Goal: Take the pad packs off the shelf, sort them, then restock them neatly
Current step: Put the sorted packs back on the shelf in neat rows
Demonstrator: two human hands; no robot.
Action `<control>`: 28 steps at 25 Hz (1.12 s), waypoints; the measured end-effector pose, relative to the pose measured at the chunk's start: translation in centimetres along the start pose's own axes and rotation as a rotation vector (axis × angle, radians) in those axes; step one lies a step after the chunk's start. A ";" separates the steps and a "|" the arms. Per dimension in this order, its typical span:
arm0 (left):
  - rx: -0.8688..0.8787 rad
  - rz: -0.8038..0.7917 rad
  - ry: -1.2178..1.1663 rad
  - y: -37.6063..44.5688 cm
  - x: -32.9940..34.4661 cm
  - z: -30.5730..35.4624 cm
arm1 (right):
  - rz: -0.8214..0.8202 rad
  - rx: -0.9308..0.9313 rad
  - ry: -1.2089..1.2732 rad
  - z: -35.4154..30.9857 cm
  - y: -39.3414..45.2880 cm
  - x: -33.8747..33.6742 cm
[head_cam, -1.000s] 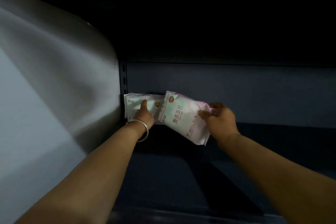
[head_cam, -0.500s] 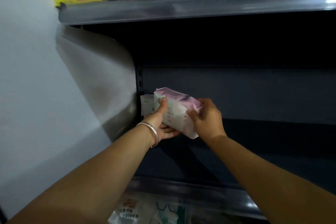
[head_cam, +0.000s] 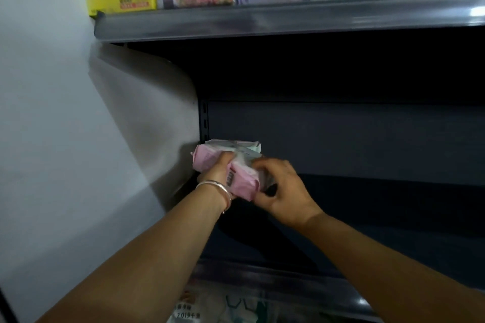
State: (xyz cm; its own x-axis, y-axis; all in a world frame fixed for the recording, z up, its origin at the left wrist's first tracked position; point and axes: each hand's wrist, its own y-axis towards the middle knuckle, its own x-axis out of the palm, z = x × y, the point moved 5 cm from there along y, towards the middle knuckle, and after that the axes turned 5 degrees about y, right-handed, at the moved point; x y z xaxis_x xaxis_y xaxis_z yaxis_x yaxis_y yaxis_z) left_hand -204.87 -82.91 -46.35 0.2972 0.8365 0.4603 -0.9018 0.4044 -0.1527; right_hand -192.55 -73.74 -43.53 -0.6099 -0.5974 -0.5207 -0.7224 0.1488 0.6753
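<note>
**Both hands on packs, far-left shelf corner**

Your left hand (head_cam: 217,170) curls over the pink pack (head_cam: 210,158); your right hand (head_cam: 278,189) grips the same bundle from the right, fingers wrapped round its near end. A second, paler pack (head_cam: 244,145) sits just behind, touching the first. All of it lies in the far-left corner of the dark shelf (head_cam: 367,217), against the back panel. Judgement: two hands square the packs together so they leave or seat as one. Bracelet (head_cam: 215,186) on left wrist. Upper shelf (head_cam: 288,18) holds boxed goods.
</note>
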 end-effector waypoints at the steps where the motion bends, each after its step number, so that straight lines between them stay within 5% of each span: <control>1: 0.024 -0.004 -0.049 0.4 -0.3 -0.2 | 0.070 0.198 0.163 1.1 0.1 -0.5; 4: 0.098 -0.117 -0.180 -1.1 0.1 0.0 | 0.072 0.828 0.774 3.9 -0.3 0.9; 8: 0.106 -0.181 -0.159 -1.2 -0.1 0.0 | 0.152 0.847 1.049 4.2 1.0 2.2; 11: 0.154 0.097 0.091 -0.2 -2.3 1.1 | 0.260 0.745 0.863 5.0 2.3 1.6; 15: 0.357 0.411 0.690 1.4 -5.2 3.4 | 0.157 0.622 0.556 5.7 3.6 2.7; 28: 0.282 0.218 0.954 6.0 -5.4 1.8 | 0.114 0.636 0.228 7.9 8.2 6.8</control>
State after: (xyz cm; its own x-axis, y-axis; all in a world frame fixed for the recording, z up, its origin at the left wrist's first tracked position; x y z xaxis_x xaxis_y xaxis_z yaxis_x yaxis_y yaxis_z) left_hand -212.43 -85.73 -48.15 0.1325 0.8776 -0.4607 -0.9707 0.2089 0.1187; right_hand -205.14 -70.38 -45.65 -0.6600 -0.6911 -0.2946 -0.7512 0.6128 0.2454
